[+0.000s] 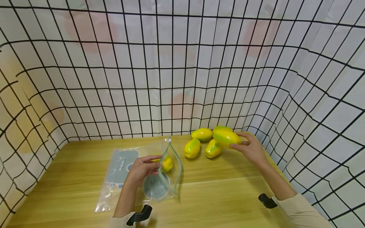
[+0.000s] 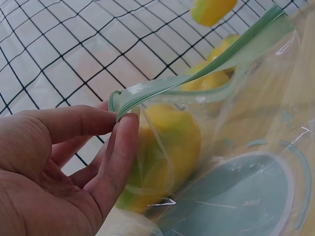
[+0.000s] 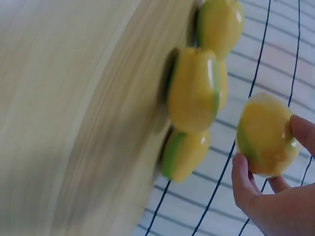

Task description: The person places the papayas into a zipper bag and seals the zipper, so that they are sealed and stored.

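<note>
My left hand [image 1: 144,169] pinches the green zip rim of a clear zip bag [image 2: 236,132] between thumb and fingers. The bag's mouth gapes to the right, and one yellow-green papaya [image 2: 170,147] shows inside it. Over at the back right, my right hand [image 1: 252,148] grips another glossy papaya [image 1: 226,136] by one end, raised above the table. Close by it, several more papayas lie on the wood, among them one at the near left [image 1: 192,148] and one at the near right [image 1: 213,148]. The held papaya partly hides one behind it.
Under and beside the open bag lies flat clear plastic with a grey-blue print [image 1: 122,164]. A wooden table [image 1: 216,196] carries everything. Black wire mesh [image 1: 159,66] stands along the back and both sides, with pale cloth behind it.
</note>
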`<state>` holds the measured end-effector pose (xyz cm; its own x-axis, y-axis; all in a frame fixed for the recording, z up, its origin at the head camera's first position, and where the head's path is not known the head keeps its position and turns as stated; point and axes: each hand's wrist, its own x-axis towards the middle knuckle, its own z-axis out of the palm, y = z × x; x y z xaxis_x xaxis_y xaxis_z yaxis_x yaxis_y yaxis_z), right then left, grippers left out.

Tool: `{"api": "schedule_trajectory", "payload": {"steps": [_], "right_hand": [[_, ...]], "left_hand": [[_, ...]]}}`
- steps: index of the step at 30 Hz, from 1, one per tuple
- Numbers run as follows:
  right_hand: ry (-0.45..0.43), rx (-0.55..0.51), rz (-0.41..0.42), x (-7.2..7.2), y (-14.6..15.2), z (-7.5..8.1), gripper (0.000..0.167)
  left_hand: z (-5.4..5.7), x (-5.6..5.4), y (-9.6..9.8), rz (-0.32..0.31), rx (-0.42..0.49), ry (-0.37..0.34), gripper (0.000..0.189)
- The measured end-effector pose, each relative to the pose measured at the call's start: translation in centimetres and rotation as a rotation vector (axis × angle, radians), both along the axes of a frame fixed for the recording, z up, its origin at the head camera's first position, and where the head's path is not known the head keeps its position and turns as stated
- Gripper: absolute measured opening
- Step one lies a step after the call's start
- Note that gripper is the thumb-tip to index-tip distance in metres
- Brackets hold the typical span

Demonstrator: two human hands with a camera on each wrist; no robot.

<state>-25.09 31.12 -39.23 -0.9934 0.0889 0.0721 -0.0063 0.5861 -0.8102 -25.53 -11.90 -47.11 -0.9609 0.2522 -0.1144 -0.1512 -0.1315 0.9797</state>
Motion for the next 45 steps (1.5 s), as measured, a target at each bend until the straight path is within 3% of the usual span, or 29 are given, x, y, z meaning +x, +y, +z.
{"api": "schedule_trajectory", "payload": {"steps": [7,21,37,45], "right_hand": [[-0.050,0.009,0.066,0.1,-3.0,0.4,0.077],[-0.126,-0.045,0.246,0.9,-8.6,-0.6,0.065],[-0.177,-0.038,0.441,1.6,-12.9,-1.6,0.061],[-0.187,0.005,0.477,1.4,-14.1,-2.3,0.063]], "left_hand": [[0.0,0.0,0.0,-0.008,-0.004,0.001,0.046],[0.0,0.0,0.0,-0.017,-0.005,0.005,0.047],[0.2,0.0,0.0,-0.016,-0.008,-0.010,0.047],[0.2,0.0,0.1,-0.004,0.016,-0.023,0.048]]}}
